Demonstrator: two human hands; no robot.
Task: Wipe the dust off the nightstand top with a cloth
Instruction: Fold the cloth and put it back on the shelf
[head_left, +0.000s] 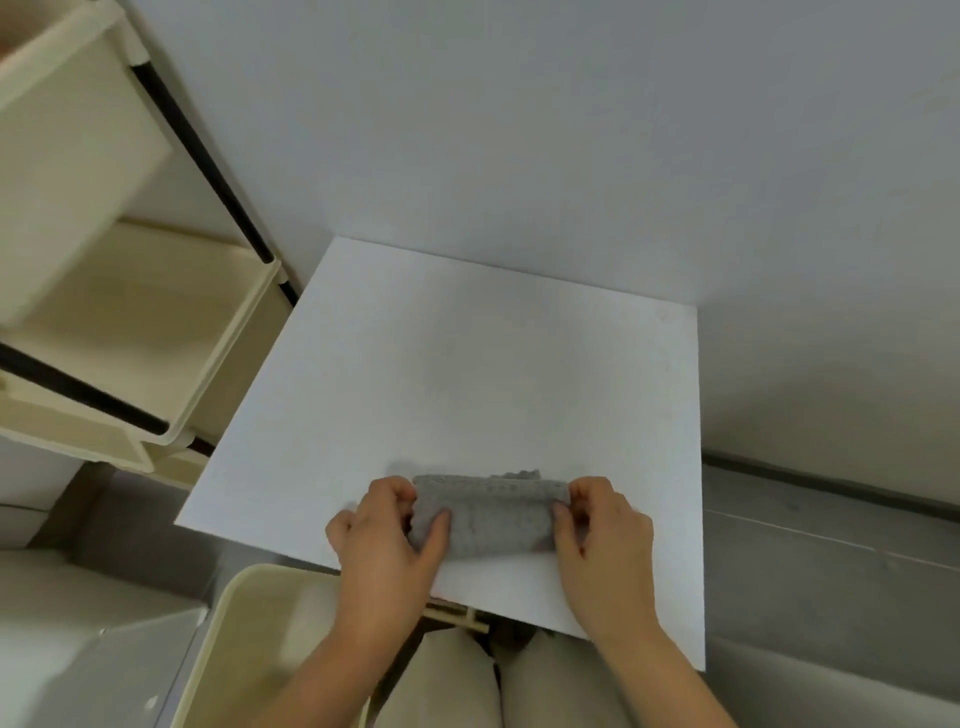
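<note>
A grey cloth (488, 512) of coarse, nubbly textile, matt and rough, is gripped at its two ends by the left hand (389, 535) and the right hand (605, 535). Beneath the grip, the nightstand top (467, 364) is seen as a white, smooth, matt board. Beyond the grip, a wall (519, 130) is finished in flat, matt paint. Left of the grip, trays (130, 338) of cream plastic with a soft sheen are carried on smooth black rods (202, 156), whose material cannot be told. Below the wrists, trousers (457, 686) of beige matt cloth and a strip of pale wood (457, 617) are seen.
</note>
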